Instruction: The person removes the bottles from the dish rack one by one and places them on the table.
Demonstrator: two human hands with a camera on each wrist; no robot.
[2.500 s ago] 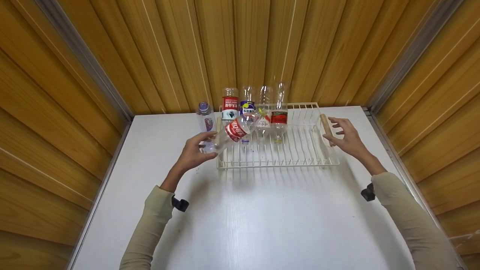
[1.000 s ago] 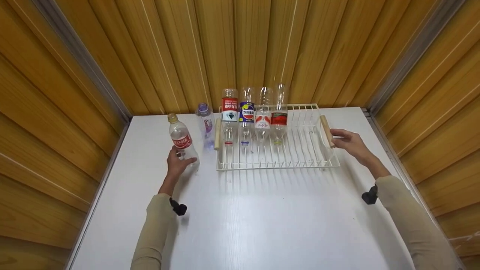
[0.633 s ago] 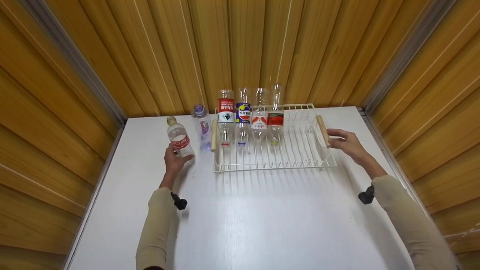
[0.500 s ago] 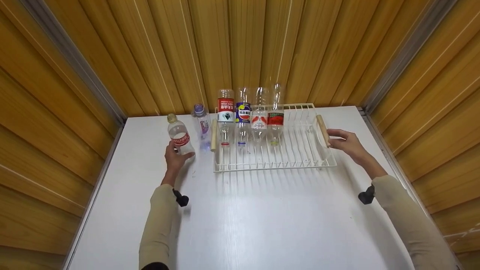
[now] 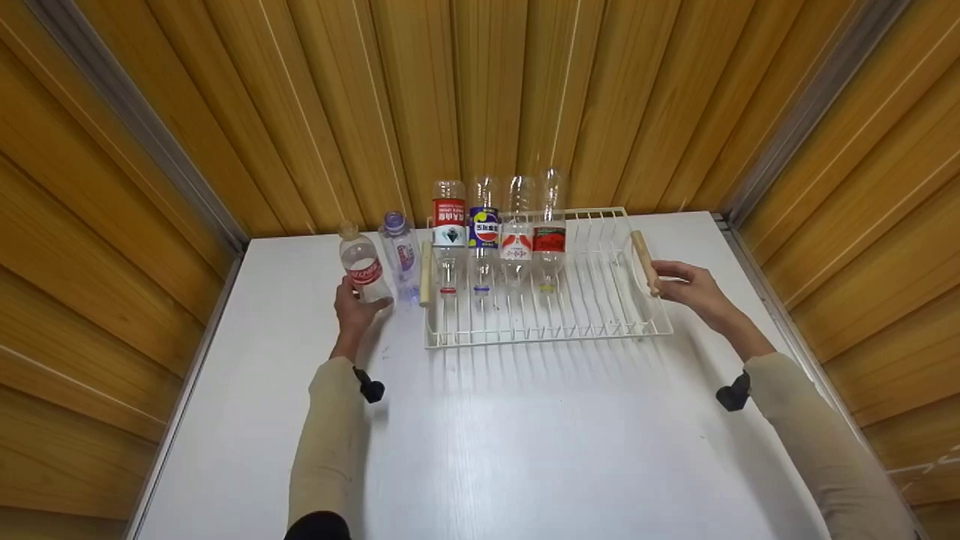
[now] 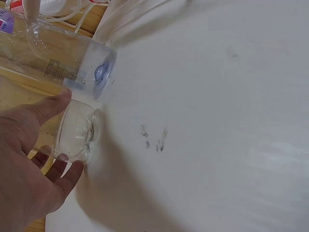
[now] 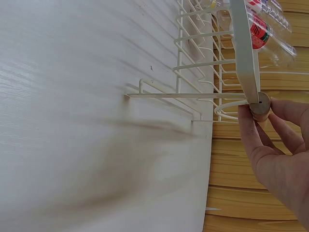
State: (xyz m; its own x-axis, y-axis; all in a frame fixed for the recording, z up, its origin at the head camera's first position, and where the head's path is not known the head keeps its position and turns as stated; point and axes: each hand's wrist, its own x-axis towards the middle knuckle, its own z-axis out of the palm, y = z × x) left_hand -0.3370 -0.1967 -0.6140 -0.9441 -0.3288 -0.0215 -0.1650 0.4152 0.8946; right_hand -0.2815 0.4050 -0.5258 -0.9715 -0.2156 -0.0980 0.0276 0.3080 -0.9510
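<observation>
Dish rack (image 5: 540, 340), four inverted bottles (image 5: 485, 227) inside; a tug could topple them. At its left, red-labelled cola bottle (image 5: 366, 272), clasped low in left hand (image 5: 354, 311); a bump might tip the purple-necked bottle (image 5: 403, 259) between. Wooden handle (image 5: 642, 255): pinched by right hand (image 5: 699, 298).

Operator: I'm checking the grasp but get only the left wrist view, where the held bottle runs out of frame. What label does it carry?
Observer: The head view shows that the bottle in the left hand has a red label with pale lettering.

Operator: And the other hand? It's out of my picture.

Observer: The right hand pinches the wooden handle at the wire rack's right end.

Operator: I catch only a corner of that rack. How many bottles are in it?

Observer: Four bottles, side by side with their bases up, toward the left part of the rack.
</observation>
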